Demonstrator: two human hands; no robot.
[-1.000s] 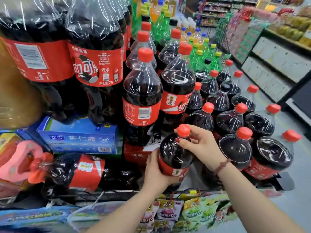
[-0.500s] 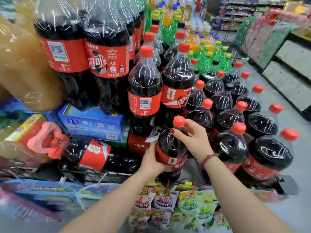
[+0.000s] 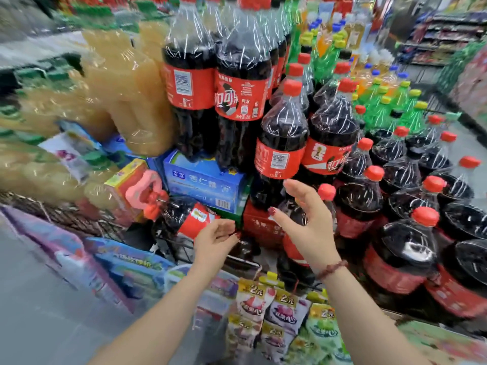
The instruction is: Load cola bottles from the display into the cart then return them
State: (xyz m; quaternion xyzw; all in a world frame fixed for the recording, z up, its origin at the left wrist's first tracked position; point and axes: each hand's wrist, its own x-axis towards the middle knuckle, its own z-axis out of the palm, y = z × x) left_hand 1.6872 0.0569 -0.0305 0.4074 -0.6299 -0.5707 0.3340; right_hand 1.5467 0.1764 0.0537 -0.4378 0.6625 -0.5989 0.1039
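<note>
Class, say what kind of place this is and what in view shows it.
Very likely a supermarket: a massed display of cola bottles, priced snack packets hanging below, and stocked shelves beyond.

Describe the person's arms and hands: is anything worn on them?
Both forearms are bare, with no sleeves in view. The right hand has a bracelet of reddish-brown beads at its wrist. The fingernails on it and on the left hand are painted dark red. No gloves or watch show.
</note>
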